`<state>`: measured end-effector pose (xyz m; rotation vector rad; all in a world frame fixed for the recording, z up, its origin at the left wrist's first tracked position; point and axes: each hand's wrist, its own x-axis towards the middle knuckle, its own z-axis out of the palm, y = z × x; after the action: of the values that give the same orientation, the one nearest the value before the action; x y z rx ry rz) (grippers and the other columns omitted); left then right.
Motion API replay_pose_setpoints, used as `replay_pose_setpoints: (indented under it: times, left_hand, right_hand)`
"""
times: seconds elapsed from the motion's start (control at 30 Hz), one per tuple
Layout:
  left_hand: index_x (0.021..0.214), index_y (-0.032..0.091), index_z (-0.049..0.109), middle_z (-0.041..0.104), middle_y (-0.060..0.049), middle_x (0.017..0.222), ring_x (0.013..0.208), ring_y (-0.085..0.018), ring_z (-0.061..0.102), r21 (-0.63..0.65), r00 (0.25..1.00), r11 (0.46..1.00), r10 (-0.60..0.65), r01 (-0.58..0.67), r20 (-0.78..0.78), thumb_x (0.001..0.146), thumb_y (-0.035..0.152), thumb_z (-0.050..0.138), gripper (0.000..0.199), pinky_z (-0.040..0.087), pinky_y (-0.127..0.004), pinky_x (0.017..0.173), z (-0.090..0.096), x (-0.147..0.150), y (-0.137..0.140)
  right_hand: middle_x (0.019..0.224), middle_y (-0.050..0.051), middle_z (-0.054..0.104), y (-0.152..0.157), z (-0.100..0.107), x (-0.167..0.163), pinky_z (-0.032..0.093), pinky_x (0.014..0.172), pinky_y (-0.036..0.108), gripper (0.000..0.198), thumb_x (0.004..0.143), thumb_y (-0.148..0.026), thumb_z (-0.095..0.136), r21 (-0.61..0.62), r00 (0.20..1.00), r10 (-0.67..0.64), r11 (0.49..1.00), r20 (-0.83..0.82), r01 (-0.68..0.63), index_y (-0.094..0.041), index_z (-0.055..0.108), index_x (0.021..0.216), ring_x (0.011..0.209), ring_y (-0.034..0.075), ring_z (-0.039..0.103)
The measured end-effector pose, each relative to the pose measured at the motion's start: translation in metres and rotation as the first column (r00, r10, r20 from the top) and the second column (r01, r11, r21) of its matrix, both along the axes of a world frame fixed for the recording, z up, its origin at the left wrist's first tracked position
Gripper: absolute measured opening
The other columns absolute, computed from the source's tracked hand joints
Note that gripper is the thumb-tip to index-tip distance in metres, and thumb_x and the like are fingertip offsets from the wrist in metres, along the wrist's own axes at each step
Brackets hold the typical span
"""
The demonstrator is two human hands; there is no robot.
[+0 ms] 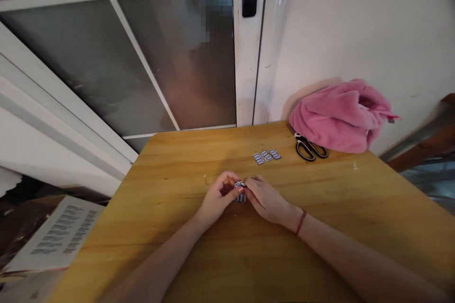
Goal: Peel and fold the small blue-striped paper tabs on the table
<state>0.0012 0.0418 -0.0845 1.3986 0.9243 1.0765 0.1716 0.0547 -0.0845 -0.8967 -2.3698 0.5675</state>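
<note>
My left hand [222, 194] and my right hand [263, 199] meet over the middle of the wooden table [199, 255]. Pinched between the fingertips of both is a small blue-and-white piece [241, 183], mostly covered by the fingers. Just below it, a striped blue-and-white piece [241, 198] shows between my hands; whether it lies on the table or is joined to the held one, I cannot tell. Farther back lie several small flat blue-and-white striped pieces [266, 156], close together. A red string bracelet [301, 221] circles my right wrist.
Black-handled scissors [305, 147] lie at the back right, partly under a pink plush cloth item [344, 118] against the wall. A white-framed glass door [245, 80] stands behind the table. Left of the table is a printed cardboard box [53, 236].
</note>
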Motion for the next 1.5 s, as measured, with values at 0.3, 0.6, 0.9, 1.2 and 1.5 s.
replay_pose_setpoints:
  times: [0.3,0.6,0.9,1.2,1.5]
  left_hand:
    - [0.068,0.017,0.058,0.049,0.001,0.069,0.062,-0.012,0.045,0.364,0.814,0.916,0.335,-0.166,-0.474,0.081,0.027,0.053,0.017,0.036,-0.022,0.057,0.002,-0.006,0.008]
    - [0.095,0.022,0.06,0.064,-0.003,0.091,0.084,-0.015,0.058,0.367,0.835,0.923,0.287,-0.112,-0.469,0.082,0.021,0.051,0.016,0.044,-0.029,0.078,-0.009,-0.008,0.01]
    - [0.079,0.02,0.062,0.061,-0.001,0.075,0.07,-0.014,0.055,0.409,0.772,0.911,0.302,-0.06,-0.559,0.081,0.021,0.052,0.01,0.044,-0.025,0.065,-0.01,-0.008,0.01]
    - [0.083,0.021,0.06,0.059,-0.001,0.075,0.07,-0.014,0.054,0.434,0.773,0.901,0.278,-0.004,-0.57,0.08,0.017,0.053,0.008,0.043,-0.025,0.066,-0.012,-0.01,0.008]
    - [0.082,0.019,0.06,0.059,-0.001,0.079,0.075,-0.014,0.054,0.435,0.788,0.9,0.293,-0.037,-0.541,0.079,0.016,0.056,0.006,0.043,-0.025,0.07,-0.011,-0.007,0.015]
  right_hand:
    - [0.087,0.006,0.058,0.013,0.0,0.004,0.032,0.076,0.031,0.016,0.091,-0.02,0.038,0.216,0.976,-0.18,0.965,0.121,0.151,-0.016,0.054,0.089,0.084,0.018,0.047]
    - [0.089,0.006,0.055,0.015,-0.006,0.0,0.031,0.081,0.035,0.016,0.089,-0.022,0.043,0.311,0.944,-0.214,0.941,0.252,0.13,-0.019,0.057,0.086,0.089,0.02,0.045]
    - [0.085,0.006,0.055,0.016,-0.009,0.002,0.031,0.078,0.033,0.02,0.09,-0.022,0.042,0.279,0.956,-0.197,0.951,0.218,0.133,-0.017,0.061,0.086,0.085,0.018,0.048]
    - [0.083,0.005,0.059,0.016,-0.01,0.005,0.03,0.08,0.034,0.017,0.088,-0.02,0.046,0.232,0.969,-0.163,0.966,0.184,0.118,-0.018,0.062,0.092,0.084,0.018,0.049]
    - [0.085,0.005,0.058,0.02,-0.012,0.002,0.03,0.077,0.032,0.018,0.089,-0.019,0.044,0.223,0.957,-0.209,0.961,0.202,0.163,-0.019,0.062,0.093,0.083,0.018,0.05]
